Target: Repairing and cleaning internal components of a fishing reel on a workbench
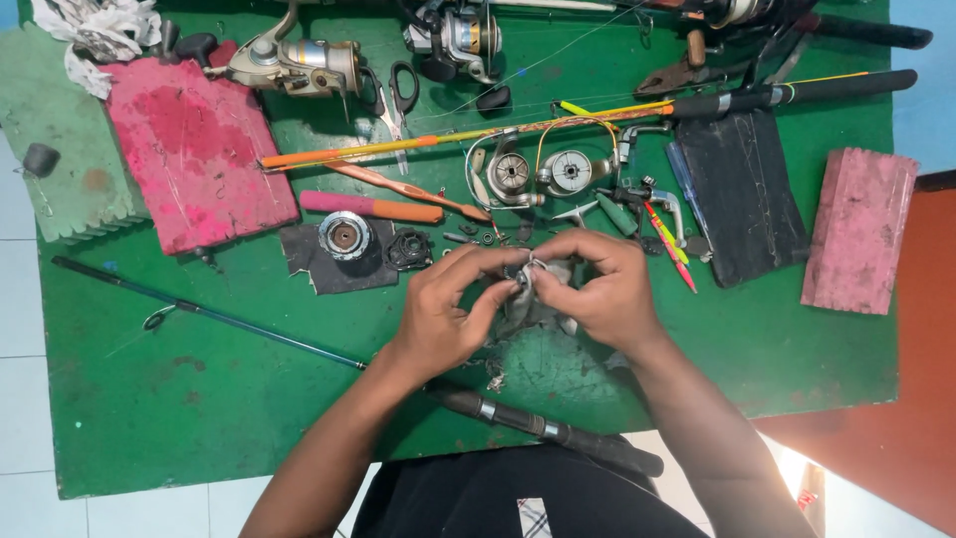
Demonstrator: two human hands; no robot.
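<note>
My left hand point(450, 309) and my right hand point(600, 289) meet over the middle of the green table point(199, 399). Together they pinch a small metal reel part wrapped in a grey rag point(531, 289), fingertips touching it from both sides. Just beyond the hands lie two round silver reel parts point(543, 172), small screws and loose bits. A silver spool point(345, 235) and a black gear housing point(408, 249) rest on a dark pad to the left of my left hand.
A dark fishing rod point(299, 344) crosses the table under my forearms. An orange-yellow rod point(478, 134) lies across the back, with two spinning reels point(299, 62), scissors, pliers, a pink foam block point(194, 149), a black pad point(742, 194) and another pink block point(856, 229).
</note>
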